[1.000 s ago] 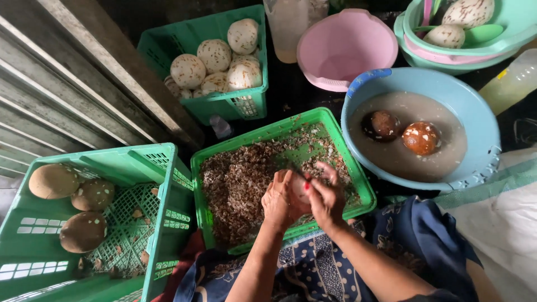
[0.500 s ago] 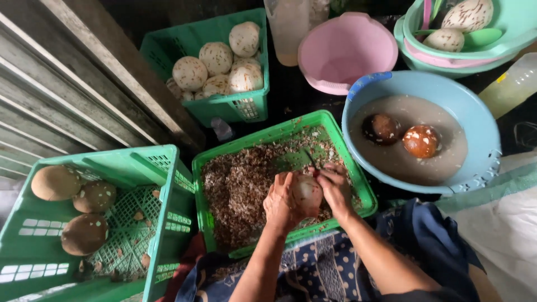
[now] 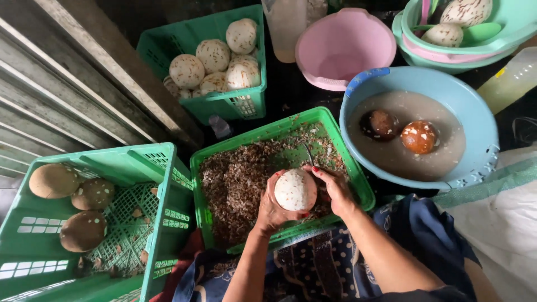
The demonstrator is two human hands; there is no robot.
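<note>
A round, pale, brown-flecked peeled coconut (image 3: 295,190) sits cupped in the left hand (image 3: 272,208), held over the shallow green plastic tray of brown husk shavings (image 3: 235,184). Nearly spherical, it shows no clear long axis; its pale face turns up toward the camera. The left fingers wrap beneath it, grasping. The right hand (image 3: 334,187) presses its side, fingers clenched around a thin dark blade (image 3: 309,155) pointing away.

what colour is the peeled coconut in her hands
Creamy white with small brown flecks, peeled coconut, held over the green tray; head view.
</note>
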